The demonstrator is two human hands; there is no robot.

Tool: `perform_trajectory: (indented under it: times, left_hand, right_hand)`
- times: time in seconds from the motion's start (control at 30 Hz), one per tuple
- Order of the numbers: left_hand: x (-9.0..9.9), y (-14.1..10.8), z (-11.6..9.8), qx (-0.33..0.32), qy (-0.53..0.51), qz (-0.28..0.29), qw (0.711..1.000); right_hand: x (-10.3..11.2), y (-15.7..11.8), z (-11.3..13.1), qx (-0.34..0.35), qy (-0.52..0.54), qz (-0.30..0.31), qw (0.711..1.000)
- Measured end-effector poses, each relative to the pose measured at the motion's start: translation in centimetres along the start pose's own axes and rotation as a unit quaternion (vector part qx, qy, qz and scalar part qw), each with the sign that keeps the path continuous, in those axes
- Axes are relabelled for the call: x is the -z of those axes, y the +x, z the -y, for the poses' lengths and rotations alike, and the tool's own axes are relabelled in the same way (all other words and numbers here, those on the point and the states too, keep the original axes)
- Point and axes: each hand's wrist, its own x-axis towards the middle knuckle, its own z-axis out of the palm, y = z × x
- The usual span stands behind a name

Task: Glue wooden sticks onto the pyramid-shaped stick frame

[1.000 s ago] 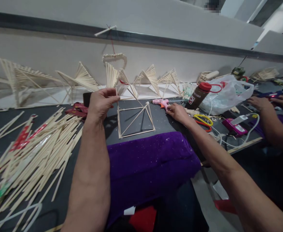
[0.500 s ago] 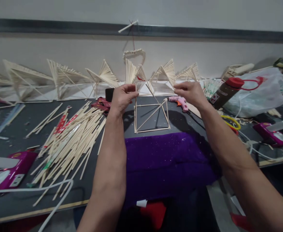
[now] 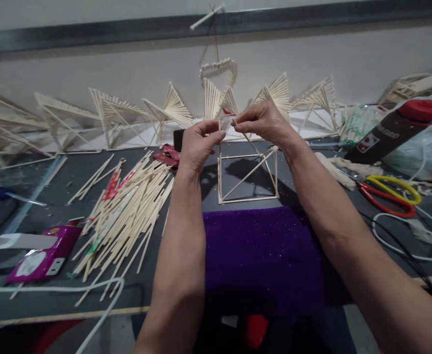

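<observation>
A small open frame of pale wooden sticks point(image 3: 249, 199) stands on the dark table in front of me. My left hand point(image 3: 201, 145) is closed in a pinch near the top of the upright stick point(image 3: 219, 169) at the frame's left side. Close beside it, my right hand point(image 3: 262, 123) pinches the upper end of a slanted stick point(image 3: 252, 146) that leans down toward the frame's right corner. The fingertips of both hands nearly meet. Another diagonal stick point(image 3: 245, 174) crosses the frame from lower left to upper right.
A pile of loose sticks point(image 3: 131, 221) lies left, near a magenta device point(image 3: 49, 250) and white cable. Scissors with red and yellow handles point(image 3: 393, 194) and a dark bottle point(image 3: 393, 132) are right. Purple cloth point(image 3: 253, 246) lies in front; twisted stick models point(image 3: 171, 110) line the wall.
My right hand has moved left from beside the pink glue gun to the slanted stick's upper end. My left hand stays at the upright stick. The camera view has shifted, and the glue gun is hidden.
</observation>
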Motion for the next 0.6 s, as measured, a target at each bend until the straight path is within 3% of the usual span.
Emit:
perform_trajectory:
  times: [0.6]
  left_hand:
    - [-0.6,0.1,-0.2,0.009,0.007,-0.037,0.999]
  right_hand:
    - [-1.4,1.3,-1.0,0.019,-0.023,0.011,0.999]
